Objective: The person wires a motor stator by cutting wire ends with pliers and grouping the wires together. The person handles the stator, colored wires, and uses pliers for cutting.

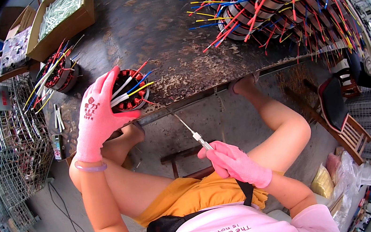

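Observation:
My left hand (pixel 94 110), in a pink glove, wraps its thumb and fingers around the left side of a motor stator (pixel 143 98) at the table's near edge. Red copper windings line the stator, and red, blue, yellow and white leads stick out of its top to the right. My right hand (pixel 235 162), also gloved in pink, is closed around a slim metal-handled tool (pixel 199 138) with a long thin shaft. That shaft points up and left toward the stator's near rim. A thin reddish line runs between rim and shaft; I cannot tell whether it is thread or part of the tool.
Another wired stator (pixel 62 75) stands left of my hand, near a cardboard box (pixel 81 17) of white tubes. Many stators (pixel 269 0) are stacked at the table's right, their leads jutting outward. Wire racks (pixel 18 139) flank the left side; a wooden chair (pixel 336 109) stands right.

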### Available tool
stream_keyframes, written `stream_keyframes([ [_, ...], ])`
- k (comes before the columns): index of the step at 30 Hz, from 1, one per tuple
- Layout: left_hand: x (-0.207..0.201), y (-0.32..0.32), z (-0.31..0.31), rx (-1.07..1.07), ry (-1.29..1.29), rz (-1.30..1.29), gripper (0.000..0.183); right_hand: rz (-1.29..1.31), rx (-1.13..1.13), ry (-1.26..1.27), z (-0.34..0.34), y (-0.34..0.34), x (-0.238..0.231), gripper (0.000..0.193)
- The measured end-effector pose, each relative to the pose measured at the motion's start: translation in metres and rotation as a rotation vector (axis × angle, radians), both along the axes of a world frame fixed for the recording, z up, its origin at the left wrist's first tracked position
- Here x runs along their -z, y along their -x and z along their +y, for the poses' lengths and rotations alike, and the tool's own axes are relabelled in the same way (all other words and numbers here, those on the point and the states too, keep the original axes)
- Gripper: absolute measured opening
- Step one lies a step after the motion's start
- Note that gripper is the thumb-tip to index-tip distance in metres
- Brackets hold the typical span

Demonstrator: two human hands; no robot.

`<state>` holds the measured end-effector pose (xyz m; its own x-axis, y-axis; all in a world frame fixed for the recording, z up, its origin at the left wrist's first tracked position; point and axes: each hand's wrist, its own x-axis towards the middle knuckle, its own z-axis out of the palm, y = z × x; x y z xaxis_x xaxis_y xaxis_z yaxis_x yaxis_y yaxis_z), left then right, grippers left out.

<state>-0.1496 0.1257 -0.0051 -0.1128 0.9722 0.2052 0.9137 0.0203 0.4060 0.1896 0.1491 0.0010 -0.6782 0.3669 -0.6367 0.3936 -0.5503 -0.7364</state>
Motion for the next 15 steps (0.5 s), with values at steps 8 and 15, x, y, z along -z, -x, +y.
stream_keyframes([
  [8,0.0029,0.0016,0.0,-0.027,0.056,-0.024,0.1,0.022,-0.009,-0.004,0.0009,-0.0011,-0.002,0.031],
  [15,0.003,0.0039,0.0019,-0.01,0.071,-0.031,0.102,0.035,0.019,0.043,-0.0002,-0.0026,0.0006,0.031],
])
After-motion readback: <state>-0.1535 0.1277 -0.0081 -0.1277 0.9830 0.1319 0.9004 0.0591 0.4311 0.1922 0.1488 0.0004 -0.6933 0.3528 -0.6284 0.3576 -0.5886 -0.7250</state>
